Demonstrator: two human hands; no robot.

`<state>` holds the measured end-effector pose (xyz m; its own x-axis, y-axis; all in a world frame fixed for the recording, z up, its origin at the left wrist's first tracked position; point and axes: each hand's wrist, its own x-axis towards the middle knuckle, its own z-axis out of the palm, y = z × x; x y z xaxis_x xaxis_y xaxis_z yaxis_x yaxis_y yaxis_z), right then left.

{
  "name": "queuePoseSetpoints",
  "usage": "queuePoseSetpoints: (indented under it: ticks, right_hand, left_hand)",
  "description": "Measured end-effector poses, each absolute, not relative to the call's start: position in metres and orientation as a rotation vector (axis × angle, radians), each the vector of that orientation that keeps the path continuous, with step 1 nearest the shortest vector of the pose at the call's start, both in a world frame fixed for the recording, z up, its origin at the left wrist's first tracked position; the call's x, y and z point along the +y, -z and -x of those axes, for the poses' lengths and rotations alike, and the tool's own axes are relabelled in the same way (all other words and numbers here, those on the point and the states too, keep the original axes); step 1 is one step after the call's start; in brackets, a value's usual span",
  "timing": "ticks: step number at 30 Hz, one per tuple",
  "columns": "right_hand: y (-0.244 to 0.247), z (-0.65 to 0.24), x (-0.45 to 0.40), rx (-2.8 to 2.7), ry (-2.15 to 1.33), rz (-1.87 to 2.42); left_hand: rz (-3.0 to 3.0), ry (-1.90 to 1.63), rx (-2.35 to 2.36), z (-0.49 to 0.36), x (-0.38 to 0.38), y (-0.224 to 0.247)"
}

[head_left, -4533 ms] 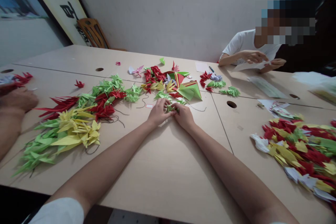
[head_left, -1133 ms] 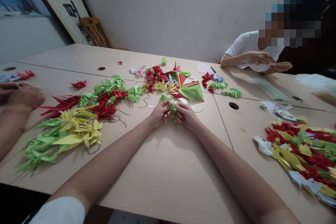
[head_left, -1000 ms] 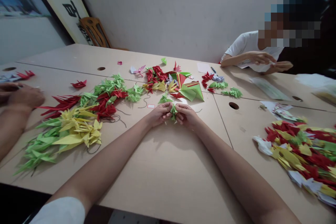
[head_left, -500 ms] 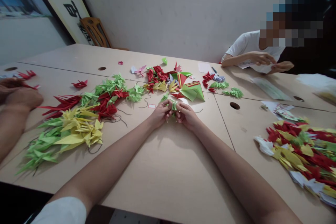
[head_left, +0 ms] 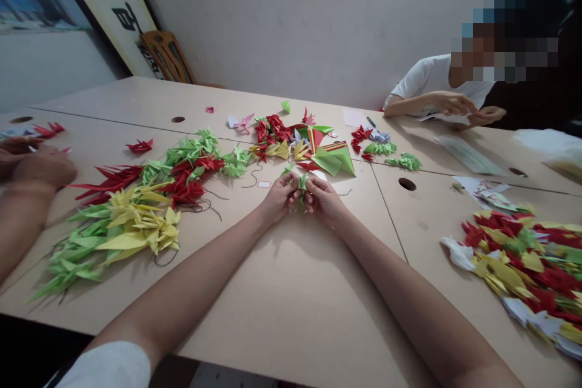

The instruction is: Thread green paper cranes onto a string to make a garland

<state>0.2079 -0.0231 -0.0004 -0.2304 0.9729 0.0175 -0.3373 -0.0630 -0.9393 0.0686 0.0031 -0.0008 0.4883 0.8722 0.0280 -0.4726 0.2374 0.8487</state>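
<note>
Green paper crane [head_left: 302, 185] runs roughly near-to-far, pinched shut between the fingers [head_left: 295, 189] of left hand [head_left: 279, 199] and right hand [head_left: 322, 200], both equally close.

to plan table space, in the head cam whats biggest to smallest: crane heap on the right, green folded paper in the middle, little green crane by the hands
1. multicoloured heap of paper cranes, though it lies nearest the camera
2. folded green paper
3. small green paper crane
</note>
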Motion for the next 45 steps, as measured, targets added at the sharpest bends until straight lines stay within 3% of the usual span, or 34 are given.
queuePoseSetpoints:
  ticks: [14,23,31,37,45]
  right_hand:
    - [-0.003,-0.212,-0.020,-1.360,-1.236,1.030]
    - [-0.005,-0.214,-0.022,-1.201,-1.457,0.968]
    - [-0.009,-0.211,-0.024,-1.306,-1.294,1.047]
    - [-0.001,-0.210,-0.022,-1.303,-1.445,1.021]
    - [0.001,-0.209,-0.021,-1.319,-1.358,0.974]
  left_hand:
    - [-1.321,-1.064,0.720,-0.063,0.009,0.007]
    - [-1.209,-0.915,0.592,-0.065,0.007,0.006]
    - [-1.228,-1.024,0.668,-0.064,0.006,0.005]
    - [-1.234,-1.028,0.657,-0.065,0.005,0.003]
    - [-1.158,-1.003,0.606,-0.068,0.003,0.003]
